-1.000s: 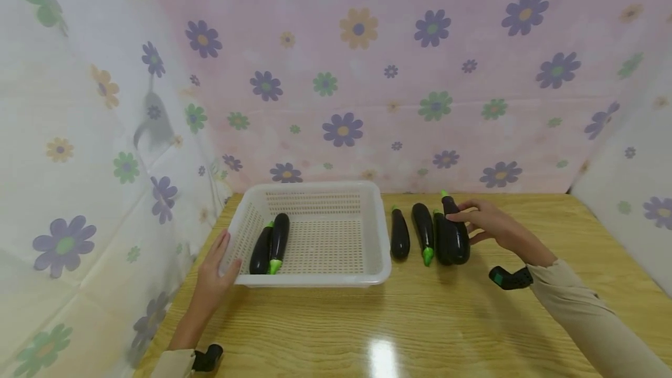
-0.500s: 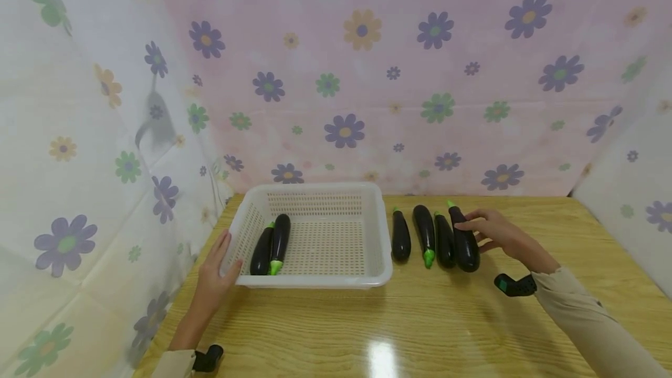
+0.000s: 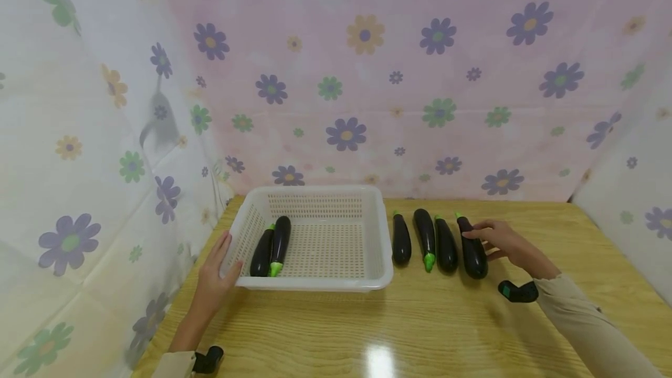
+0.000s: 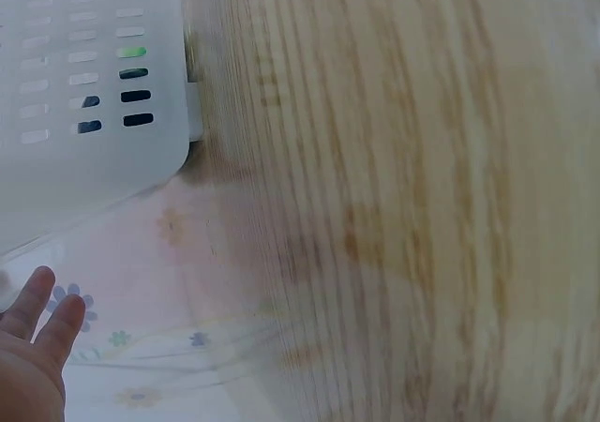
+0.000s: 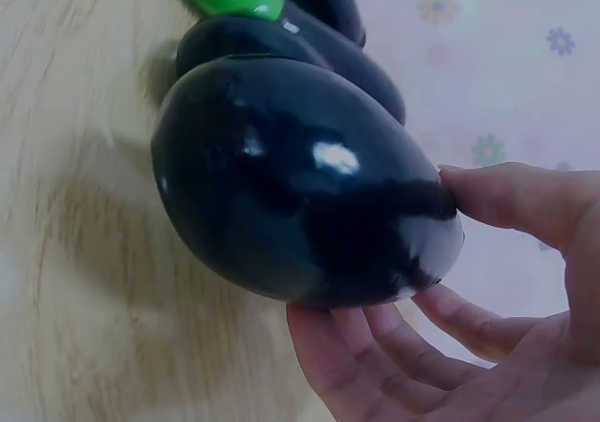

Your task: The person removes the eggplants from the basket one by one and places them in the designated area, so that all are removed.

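"Starting at the left, with the basket as the dial's centre?"

"One left hand (image 3: 211, 277) at eight o'clock, thumb and fingers apart, fairly straight, against the corner of one white basket (image 3: 315, 283). Below its wrist is one black device (image 3: 209, 360)."

"Inside the basket?"

"Two eggplants, side by side at nine o'clock: the outer eggplant (image 3: 262, 252) has its stem toward one, the inner eggplant (image 3: 282, 235) toward six (so they lie head to tail)."

"And beyond the rim?"

"Four more at three o'clock, on one wooden table (image 3: 315, 331). The first eggplant (image 3: 402, 244) points its stem toward twelve, the second eggplant (image 3: 423, 229) toward six, the third eggplant (image 3: 446, 247) toward eleven."

"The fourth?"

"The fourth eggplant (image 3: 474, 258), stem toward eleven, is gripped between the thumb and fingers of one right hand (image 3: 501, 241). Whether it touches the table, I can't tell."

"Anything farther right?"

"A second black device (image 3: 518, 291), at the right wrist. That makes six eggplants: two in, four out. Flowered pink cloth (image 3: 304, 104) hangs at twelve."
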Tool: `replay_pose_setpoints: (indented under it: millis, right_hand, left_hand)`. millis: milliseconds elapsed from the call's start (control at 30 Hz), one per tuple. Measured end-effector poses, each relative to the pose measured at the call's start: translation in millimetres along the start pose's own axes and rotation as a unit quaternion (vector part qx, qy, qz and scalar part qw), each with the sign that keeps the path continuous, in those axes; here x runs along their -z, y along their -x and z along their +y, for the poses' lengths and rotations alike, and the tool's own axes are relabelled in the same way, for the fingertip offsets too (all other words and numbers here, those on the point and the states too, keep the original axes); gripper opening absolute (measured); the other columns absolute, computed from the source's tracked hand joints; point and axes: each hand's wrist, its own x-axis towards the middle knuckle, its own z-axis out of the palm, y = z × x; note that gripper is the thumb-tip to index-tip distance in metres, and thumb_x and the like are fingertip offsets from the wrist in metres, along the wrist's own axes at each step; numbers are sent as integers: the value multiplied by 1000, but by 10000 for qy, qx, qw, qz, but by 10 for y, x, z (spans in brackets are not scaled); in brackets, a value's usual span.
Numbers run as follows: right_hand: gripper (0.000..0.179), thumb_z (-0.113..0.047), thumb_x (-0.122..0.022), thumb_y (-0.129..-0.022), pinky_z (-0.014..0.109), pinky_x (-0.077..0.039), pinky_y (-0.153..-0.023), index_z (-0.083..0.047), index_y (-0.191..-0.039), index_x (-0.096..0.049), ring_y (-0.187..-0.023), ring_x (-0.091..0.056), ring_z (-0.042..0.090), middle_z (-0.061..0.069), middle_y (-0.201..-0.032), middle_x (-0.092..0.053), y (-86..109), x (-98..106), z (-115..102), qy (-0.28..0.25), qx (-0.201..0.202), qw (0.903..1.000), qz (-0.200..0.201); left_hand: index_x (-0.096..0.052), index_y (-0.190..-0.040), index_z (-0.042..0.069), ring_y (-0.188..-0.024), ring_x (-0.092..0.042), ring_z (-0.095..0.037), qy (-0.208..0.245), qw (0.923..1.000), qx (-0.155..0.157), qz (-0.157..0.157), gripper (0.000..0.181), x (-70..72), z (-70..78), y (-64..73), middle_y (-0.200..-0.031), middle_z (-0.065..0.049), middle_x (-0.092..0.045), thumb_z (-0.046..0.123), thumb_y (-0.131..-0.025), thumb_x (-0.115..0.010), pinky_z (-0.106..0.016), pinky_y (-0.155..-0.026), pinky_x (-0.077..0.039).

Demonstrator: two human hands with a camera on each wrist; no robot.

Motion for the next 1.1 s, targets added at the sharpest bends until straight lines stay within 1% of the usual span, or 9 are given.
replay_pose_setpoints:
  millis: [100, 200, 333, 500, 600, 667, 700, 900, 1100]
  right_hand:
    - [76, -44, -51, -85, 43, -47, -72, 6, -133, -22, -105, -42, 43, 30, -129, -28, -14, -7, 47, 18, -17, 10000, 29]
    - [77, -45, -52, -84, 43, -47, -72, 7, -133, -23, -103, -44, 42, 30, -129, -28, -40, -5, 100, 82, -45, 9999, 71]
    - [77, -45, -52, -84, 42, -47, -71, 9, -132, -26, -101, -48, 39, 32, -128, -29, -77, -5, 184, 194, -82, 9997, 131]
    - [77, -45, -52, -84, 42, -47, -70, 10, -131, -26, -93, -53, 32, 32, -124, -34, -134, -16, 265, 267, -81, 9992, 284]
    - [76, -44, -52, -84, 41, -48, -69, 11, -131, -26, -84, -54, 26, 26, -112, -43, -171, -34, 272, 279, -40, 9988, 394]
    - [73, -43, -52, -85, 40, -47, -67, 10, -130, -28, -74, -51, 22, 18, -95, -47, -188, -48, 263, 276, -15, 9985, 470]
    - [72, -42, -51, -86, 40, -47, -67, 10, -130, -29, -72, -50, 21, 16, -95, -47, -194, -56, 262, 325, 24, 9981, 519]
    - [69, -42, -48, -87, 39, -48, -63, 12, -127, -31, -74, -54, 21, 28, -106, -45, -207, -109, 245, 663, 190, 9936, 891]
    - [69, -43, -46, -88, 36, -48, -60, 12, -127, -31, -70, -53, 20, 30, -107, -45, -227, -149, 198, 788, 267, 9913, 1023]
  left_hand:
    - [-30, -136, 3, -125, -28, -31, -80, 10000, -16, 28, 63, -7, -11, -7, -141, -8, -26, 14, -82, -60, -25, -99, -23]
    - [-32, -135, 3, -123, -32, -31, -106, 9999, 5, 87, 63, -27, -18, -17, -140, -10, -28, 13, -81, -61, -35, -97, -30]
    - [-33, -135, 2, -119, -36, -33, -138, 9998, 17, 120, 63, -61, -12, -20, -140, -11, -30, 11, -79, -62, -52, -85, -37]
    - [-34, -134, 2, -119, -37, -31, -157, 9998, 57, 129, 64, -78, 18, -17, -140, -11, -30, 10, -78, -63, -51, -85, -38]
    - [-33, -135, 2, -118, -37, -31, -142, 9998, 124, 116, 64, -64, 28, -16, -140, -10, -29, 11, -79, -62, -52, -84, -39]
    - [-33, -135, 3, -119, -36, -32, -134, 9997, 175, 101, 64, -53, 34, -19, -141, -8, -28, 11, -79, -62, -52, -84, -38]
    - [-33, -135, 3, -118, -37, -32, -148, 9997, 182, 107, 64, -50, 30, -21, -141, -8, -28, 11, -79, -62, -53, -84, -39]
    - [-33, -135, 3, -118, -37, -32, -152, 9997, 148, 109, 64, -39, 14, -40, -140, -12, -29, 10, -79, -62, -53, -84, -39]
    - [-32, -135, 3, -118, -37, -34, -237, 9996, 167, 70, 64, -14, 3, -32, -139, -14, -29, 12, -79, -61, -54, -84, -38]
